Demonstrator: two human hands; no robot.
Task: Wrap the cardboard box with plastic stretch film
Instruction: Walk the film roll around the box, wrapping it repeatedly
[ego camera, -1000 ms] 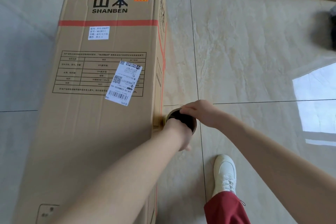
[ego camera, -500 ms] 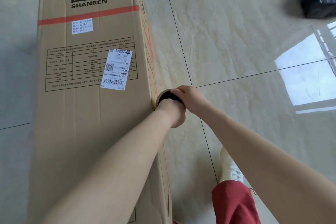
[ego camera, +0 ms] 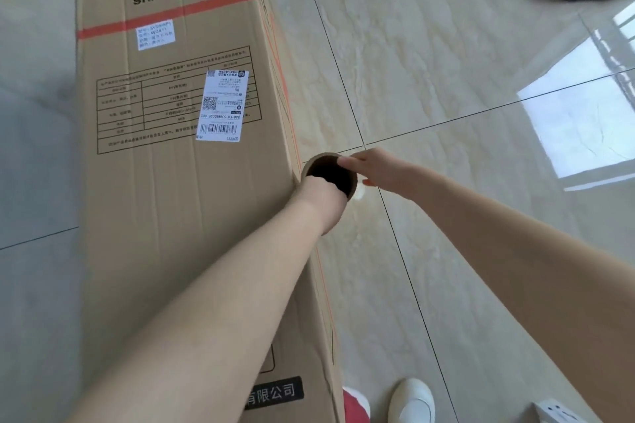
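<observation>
Here our left hand (ego camera: 319, 197) hooks its fingers into the open top of the film roll (ego camera: 318, 160); our right hand (ego camera: 374, 168) pinches its far rim; the film roll stands just beside the right edge of the cardboard box (ego camera: 165, 199), which lies on the tiled floor (ego camera: 446, 79).

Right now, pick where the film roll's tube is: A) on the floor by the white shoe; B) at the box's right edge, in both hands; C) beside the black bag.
B: the tube sits at the right edge of the cardboard box, left hand and right hand gripping its rim.
</observation>
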